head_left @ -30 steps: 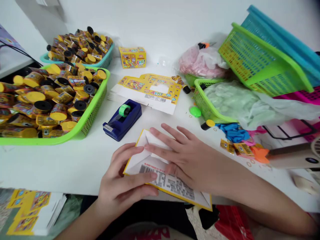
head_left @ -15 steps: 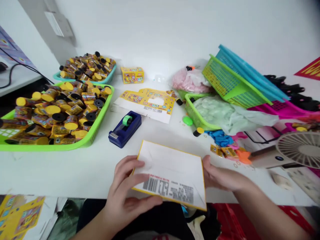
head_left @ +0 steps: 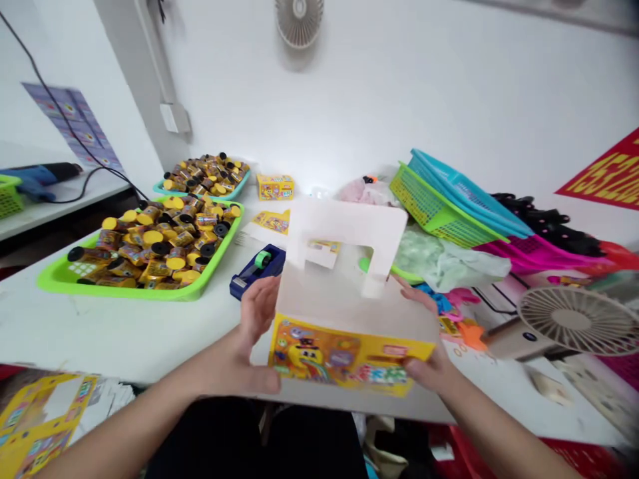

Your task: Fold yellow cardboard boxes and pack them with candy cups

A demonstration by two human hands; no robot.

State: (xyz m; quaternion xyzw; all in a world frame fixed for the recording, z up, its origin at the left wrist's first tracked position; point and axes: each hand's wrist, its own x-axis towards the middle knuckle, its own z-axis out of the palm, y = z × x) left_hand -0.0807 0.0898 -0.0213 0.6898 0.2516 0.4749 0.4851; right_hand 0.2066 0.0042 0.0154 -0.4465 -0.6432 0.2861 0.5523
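Observation:
A yellow printed cardboard box (head_left: 344, 359) is held upright between my two hands, its cartoon side facing me. Its white inner flap (head_left: 347, 223), with a cut-out window, stands raised at the back. My left hand (head_left: 257, 352) grips the box's left end, thumb toward the printed front. On the opposite end, my right hand (head_left: 426, 352) has its thumb pressed on the front's right corner, with fingers behind. A blue tape dispenser (head_left: 247, 269) with green tape lies just beyond my left hand. Behind the raised flap are flat box blanks (head_left: 272, 223), partly hidden.
A green basket (head_left: 204, 283) of small yellow-and-black tubs stands at left, a blue one (head_left: 232, 193) behind it. One made-up box (head_left: 275, 187) is by the wall. Stacked baskets (head_left: 449, 199) lean at right, near a small fan (head_left: 574, 319). More blanks (head_left: 50, 412) lie lower left.
The flat white-backed carton in my hands is now opened out into a box, printed side toward me, flap raised. My view has tilted upward, showing more wall and a wall fan.

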